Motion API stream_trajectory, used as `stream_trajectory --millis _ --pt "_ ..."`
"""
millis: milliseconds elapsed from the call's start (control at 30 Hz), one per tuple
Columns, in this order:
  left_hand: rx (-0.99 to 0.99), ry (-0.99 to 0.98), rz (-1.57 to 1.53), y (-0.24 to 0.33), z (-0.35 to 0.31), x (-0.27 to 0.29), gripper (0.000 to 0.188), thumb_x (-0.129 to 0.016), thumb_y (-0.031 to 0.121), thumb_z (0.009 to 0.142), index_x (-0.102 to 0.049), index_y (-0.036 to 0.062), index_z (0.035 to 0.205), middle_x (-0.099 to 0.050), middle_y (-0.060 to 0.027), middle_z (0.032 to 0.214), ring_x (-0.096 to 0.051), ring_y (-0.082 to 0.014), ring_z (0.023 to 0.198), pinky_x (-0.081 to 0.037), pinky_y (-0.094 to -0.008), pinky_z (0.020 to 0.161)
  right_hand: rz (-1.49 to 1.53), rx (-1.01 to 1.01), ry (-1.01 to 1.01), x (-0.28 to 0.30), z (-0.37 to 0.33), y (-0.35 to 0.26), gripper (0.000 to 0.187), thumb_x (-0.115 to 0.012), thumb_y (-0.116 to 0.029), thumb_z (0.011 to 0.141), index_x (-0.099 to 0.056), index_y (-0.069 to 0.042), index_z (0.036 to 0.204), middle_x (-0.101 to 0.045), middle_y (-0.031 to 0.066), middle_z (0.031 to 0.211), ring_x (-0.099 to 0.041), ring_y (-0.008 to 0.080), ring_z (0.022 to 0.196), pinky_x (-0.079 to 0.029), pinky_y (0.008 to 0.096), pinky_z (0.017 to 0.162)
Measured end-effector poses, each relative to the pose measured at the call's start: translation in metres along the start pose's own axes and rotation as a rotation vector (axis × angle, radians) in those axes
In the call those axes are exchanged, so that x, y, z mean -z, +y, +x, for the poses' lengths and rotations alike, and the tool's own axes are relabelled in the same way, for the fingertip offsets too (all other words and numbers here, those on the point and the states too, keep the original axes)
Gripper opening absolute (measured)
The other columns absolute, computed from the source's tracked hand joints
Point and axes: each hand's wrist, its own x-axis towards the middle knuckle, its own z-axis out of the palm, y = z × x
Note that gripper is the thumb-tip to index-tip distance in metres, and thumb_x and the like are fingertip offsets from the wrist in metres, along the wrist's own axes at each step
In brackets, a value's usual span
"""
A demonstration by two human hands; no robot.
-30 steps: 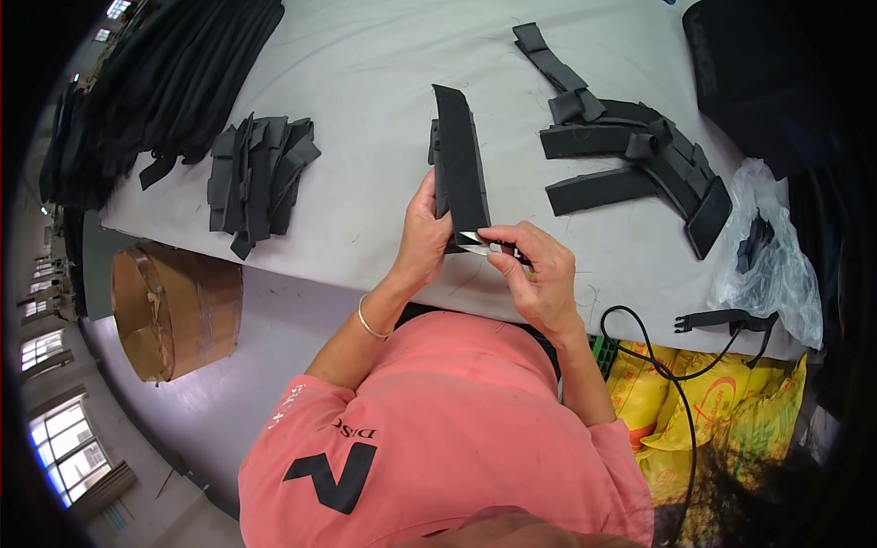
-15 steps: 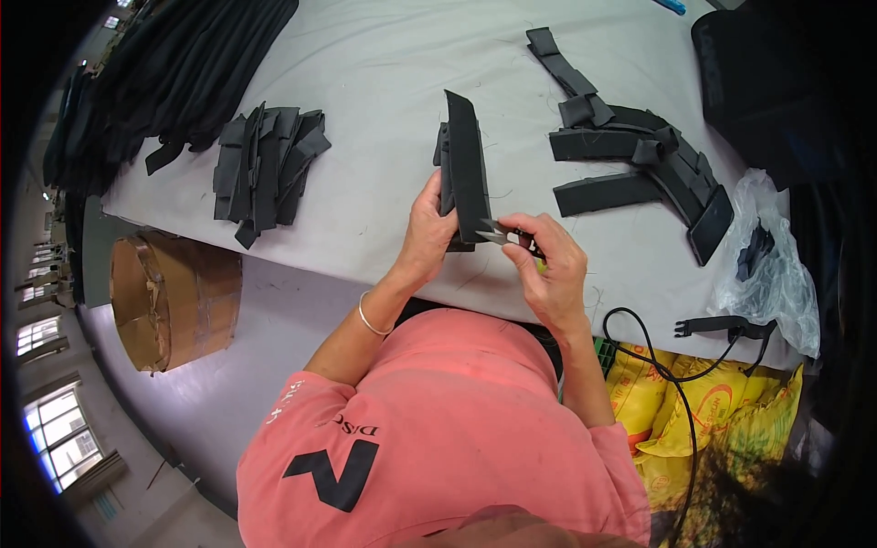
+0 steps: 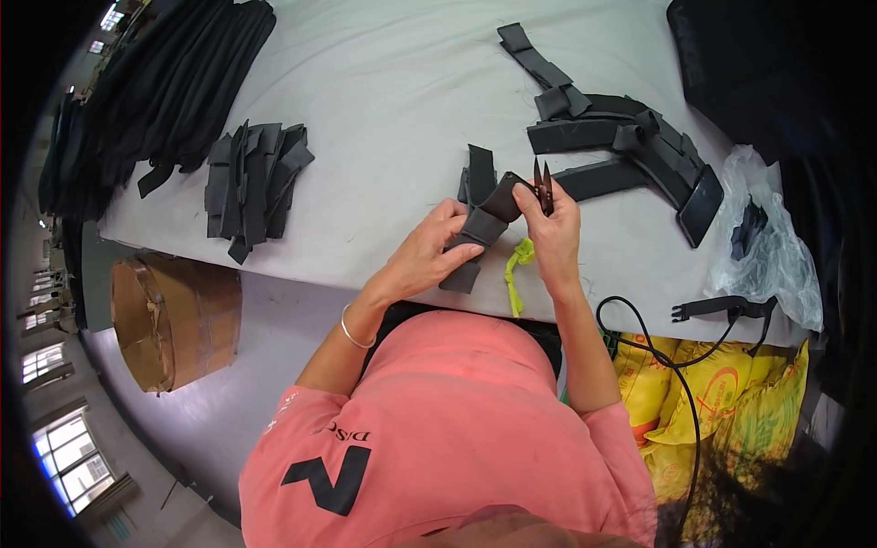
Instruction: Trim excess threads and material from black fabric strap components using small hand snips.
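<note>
Over the near part of the table, my left hand (image 3: pixel 427 245) is closed on a black fabric strip (image 3: pixel 486 225), its thumb pressed on the cloth. Thumb and fingers of my right hand (image 3: pixel 554 236) pinch the upper right end of the same strip. That hand also keeps hold of thread snips (image 3: pixel 543 181), dark with pointed blades standing up away from me. A knotted yellow-green ribbon (image 3: pixel 519 274) hangs beside my right palm; where it is fastened is hidden. More black strip pieces (image 3: pixel 480 169) show behind and under my left fingers.
A pile of black strips (image 3: pixel 256 187) lies to the left, below a large stack of black cloth (image 3: pixel 174 82). Joined black strips (image 3: pixel 630 146) spread out at right, near a clear plastic bag (image 3: pixel 767 247). A cardboard box (image 3: pixel 178 320), yellow sacks (image 3: pixel 713 402) and a black cord (image 3: pixel 692 438) surround the table edge.
The long strip held upright is now lowered and bent between both hands. My right hand has moved up and turned the snips from pointing left to pointing away. The yellow-green ribbon now shows.
</note>
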Motion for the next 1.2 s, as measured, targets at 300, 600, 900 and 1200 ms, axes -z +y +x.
stream_trajectory --millis 300,600,900,1200 --pt "-0.35 0.249 0.338 0.027 -0.01 0.019 0.02 -0.064 0.018 0.08 -0.062 0.0012 0.091 -0.038 -0.0137 0.138 -0.033 -0.0329 0.129 -0.016 -0.0615 0.105 0.465 -0.153 -0.087 0.007 -0.008 -0.029 0.013 -0.065 -0.017 0.088 -0.061 -0.005 0.084 -0.047 -0.0078 0.063 -0.033 -0.0001 0.05 -0.023 0.0195 0.044" --pt "-0.105 0.203 -0.358 0.018 -0.002 -0.002 0.013 -0.063 0.007 0.085 -0.06 0.0013 0.097 -0.058 -0.0013 0.086 -0.051 -0.009 0.076 -0.043 -0.0218 0.068 -0.338 0.227 0.086 0.002 0.002 -0.026 0.039 -0.068 -0.012 0.08 -0.058 -0.01 0.118 -0.06 0.0043 0.085 -0.057 0.0153 0.075 -0.045 0.0288 0.068" --pt "0.034 0.381 -0.679 0.008 0.004 0.0 0.021 -0.065 0.012 0.088 -0.058 0.0008 0.104 -0.062 -0.0006 0.088 -0.056 -0.0048 0.077 -0.049 -0.0207 0.068 -0.306 0.297 0.023 0.004 -0.029 -0.016 0.018 -0.067 -0.009 0.08 -0.069 -0.009 0.098 -0.064 0.0043 0.079 -0.057 0.0168 0.064 -0.044 0.0273 0.058" --pt "0.05 0.352 -0.703 0.008 0.003 -0.002 0.018 -0.065 0.01 0.088 -0.058 0.0009 0.102 -0.062 -0.0005 0.087 -0.056 -0.0044 0.075 -0.049 -0.0203 0.064 -0.624 0.494 0.05 0.0 -0.029 -0.019 0.014 -0.07 -0.013 0.076 -0.069 -0.013 0.091 -0.06 0.0012 0.073 -0.056 0.0211 0.064 -0.043 0.0312 0.057"
